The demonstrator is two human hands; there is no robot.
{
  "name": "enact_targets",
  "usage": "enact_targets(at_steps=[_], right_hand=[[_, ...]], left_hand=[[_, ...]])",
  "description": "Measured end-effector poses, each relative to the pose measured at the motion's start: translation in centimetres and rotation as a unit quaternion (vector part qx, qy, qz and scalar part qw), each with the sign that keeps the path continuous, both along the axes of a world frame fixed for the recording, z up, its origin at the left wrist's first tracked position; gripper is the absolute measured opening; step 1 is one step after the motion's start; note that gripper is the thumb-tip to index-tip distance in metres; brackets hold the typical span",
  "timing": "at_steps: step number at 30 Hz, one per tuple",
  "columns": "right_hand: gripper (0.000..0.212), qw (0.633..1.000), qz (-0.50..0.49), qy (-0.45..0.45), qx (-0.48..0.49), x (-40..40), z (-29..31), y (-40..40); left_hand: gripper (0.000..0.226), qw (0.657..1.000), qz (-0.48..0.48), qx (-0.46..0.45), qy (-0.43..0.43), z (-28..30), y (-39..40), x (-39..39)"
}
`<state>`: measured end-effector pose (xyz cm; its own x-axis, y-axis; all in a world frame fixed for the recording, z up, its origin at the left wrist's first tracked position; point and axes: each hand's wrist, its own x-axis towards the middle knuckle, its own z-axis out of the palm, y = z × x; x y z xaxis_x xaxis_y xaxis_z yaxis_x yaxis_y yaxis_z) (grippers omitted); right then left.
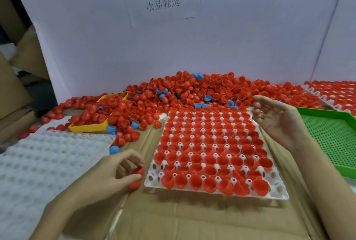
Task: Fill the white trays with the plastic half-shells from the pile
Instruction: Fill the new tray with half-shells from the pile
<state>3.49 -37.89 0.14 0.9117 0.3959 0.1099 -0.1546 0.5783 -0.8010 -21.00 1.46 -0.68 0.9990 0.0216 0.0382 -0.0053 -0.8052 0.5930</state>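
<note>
A white tray (152, 172) lies in front of me on the cardboard, nearly all its cups holding red half-shells, open side up. A few cups at its near left corner hold none. Behind it spreads a big pile of red half-shells (192, 91) with some blue ones mixed in. My left hand (113, 174) rests just left of the tray's near corner, fingers closed on red half-shells (137, 171). My right hand (277, 118) hovers at the tray's far right corner, palm up, fingers spread, nothing in it.
A stack of white trays with no shells (42, 164) lies at the left. A yellow tray (88, 127) is half buried in shells. A green perforated tray (331, 139) sits at the right, with another filled white tray (335, 93) behind it. A white board with a paper sign stands behind.
</note>
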Motion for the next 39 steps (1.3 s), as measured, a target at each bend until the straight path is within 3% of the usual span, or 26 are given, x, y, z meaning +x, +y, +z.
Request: enact_targets(at_steps=[4, 7, 11, 14, 17, 20, 23, 26, 32, 39], right_hand=[[0.023, 1.0, -0.006, 0.007, -0.001, -0.2, 0.1, 0.1], [0.024, 1.0, -0.005, 0.008, 0.003, -0.2, 0.1, 0.2], [0.023, 1.0, -0.002, 0.005, 0.006, -0.2, 0.2, 0.0], [0.023, 1.0, -0.001, 0.005, 0.001, -0.2, 0.2, 0.0], [0.024, 1.0, -0.004, 0.008, -0.002, -0.3, 0.3, 0.0], [0.024, 1.0, -0.009, 0.011, -0.002, -0.4, 0.4, 0.0], [0.023, 1.0, -0.008, 0.014, 0.004, -0.4, 0.4, 0.0], [0.024, 1.0, -0.006, 0.01, -0.001, -0.5, 0.4, 0.0], [0.025, 1.0, -0.008, 0.009, 0.0, -0.4, 0.3, 0.0], [0.024, 1.0, -0.018, 0.014, -0.004, -0.4, 0.4, 0.2]], left_hand=[[0.023, 0.993, 0.085, -0.049, -0.07, -0.8, -1.3, -0.4], [0.003, 0.993, 0.071, -0.044, -0.086, -1.3, -1.7, -0.5], [0.027, 0.999, 0.017, -0.033, -0.029, -1.1, -0.9, -0.8], [0.028, 0.998, -0.012, -0.062, 0.002, -1.0, -0.6, -0.6], [0.025, 0.996, 0.02, -0.085, -0.017, -0.6, -0.9, -0.4], [0.029, 0.989, 0.079, -0.061, -0.111, 0.0, -1.4, -0.3], [0.026, 0.982, 0.044, -0.038, -0.18, 0.7, -2.5, -0.5], [0.021, 0.987, -0.024, 0.049, -0.15, 0.6, -3.9, -0.5], [0.016, 0.977, -0.059, 0.167, -0.119, -0.3, -4.2, 0.1], [0.017, 0.984, -0.071, 0.14, -0.084, 1.6, -2.8, 0.8]])
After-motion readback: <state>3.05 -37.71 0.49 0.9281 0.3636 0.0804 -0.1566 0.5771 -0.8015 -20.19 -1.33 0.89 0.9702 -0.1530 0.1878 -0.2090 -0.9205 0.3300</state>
